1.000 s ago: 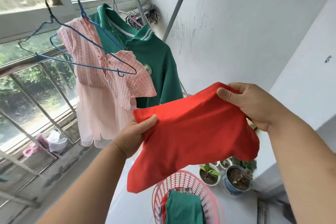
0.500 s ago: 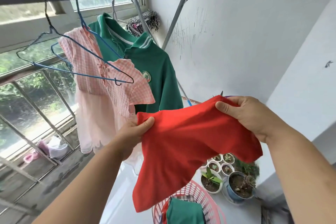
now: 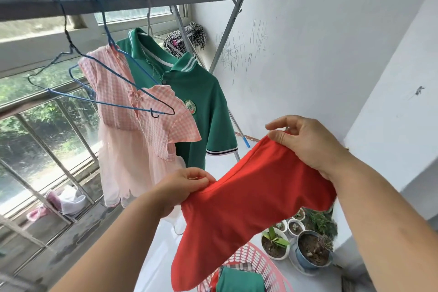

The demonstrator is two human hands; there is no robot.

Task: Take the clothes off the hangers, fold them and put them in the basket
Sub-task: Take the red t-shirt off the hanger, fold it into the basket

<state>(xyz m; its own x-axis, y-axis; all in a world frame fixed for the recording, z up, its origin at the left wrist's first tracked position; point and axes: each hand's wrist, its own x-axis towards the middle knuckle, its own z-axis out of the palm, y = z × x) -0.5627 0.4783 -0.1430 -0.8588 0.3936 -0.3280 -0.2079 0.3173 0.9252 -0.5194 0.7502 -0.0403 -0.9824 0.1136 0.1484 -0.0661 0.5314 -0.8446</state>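
Observation:
I hold a red garment in the air, stretched between both hands. My left hand pinches its lower left edge. My right hand pinches its upper right corner, higher up. The cloth hangs down over a pink basket, which holds a folded green garment and other clothes. A pink checked dress and a green polo shirt hang on hangers from the grey rail. An empty blue hanger hangs in front of the dress.
Potted plants stand on the floor right of the basket. A barred window runs along the left, with cloths on its ledge. A white wall closes the right side. A black-and-white cloth hangs behind the rack.
Both hands moved lower with the red garment and shifted from a flat hold to a pinch on its edges. The garment is now bunched narrower between them.

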